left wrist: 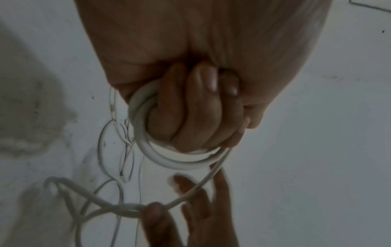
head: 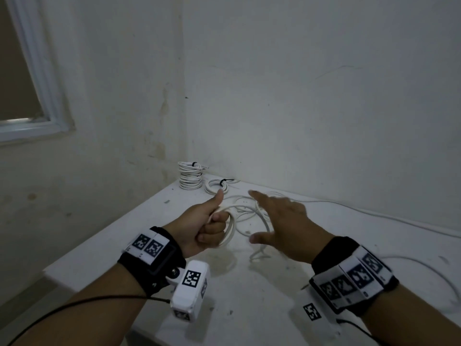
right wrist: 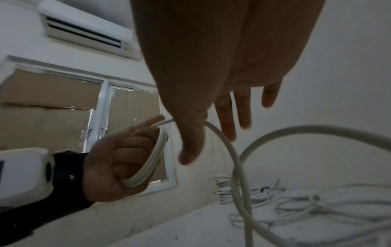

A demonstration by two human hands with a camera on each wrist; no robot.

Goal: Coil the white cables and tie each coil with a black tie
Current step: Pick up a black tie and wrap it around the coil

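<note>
1. White table (head: 274, 283) stands in the corner of a plastered room; its top is scuffed and speckled with dark marks.
2. At the far corner sits a stack of coiled cables (head: 190, 178), with a black tie (head: 194, 164) on the topmost coil. Just beside it lies a single flat coil (head: 216, 186) carrying its own tie (head: 222, 182).
3. Loose white cables (head: 245, 208) lie tangled on the table between the hands and the finished coils; further strands trail off toward the right edge.
4. Left hand (head: 208, 227) is fisted round a partly wound coil (head: 228, 231), fingers curled through the loops, thumb raised upright. The coil is held above the table, not resting on it.
5. Right hand (head: 282, 226) hovers palm down over the tangle with fingers straight and spread. A strand from the coil runs across by its thumb; whether the thumb grips it cannot be told, as the hand is blurred.
6. Surroundings: a window (right wrist: 118, 127) covered with cardboard and an air conditioner (right wrist: 88, 35) above it, on the left wall.
</note>
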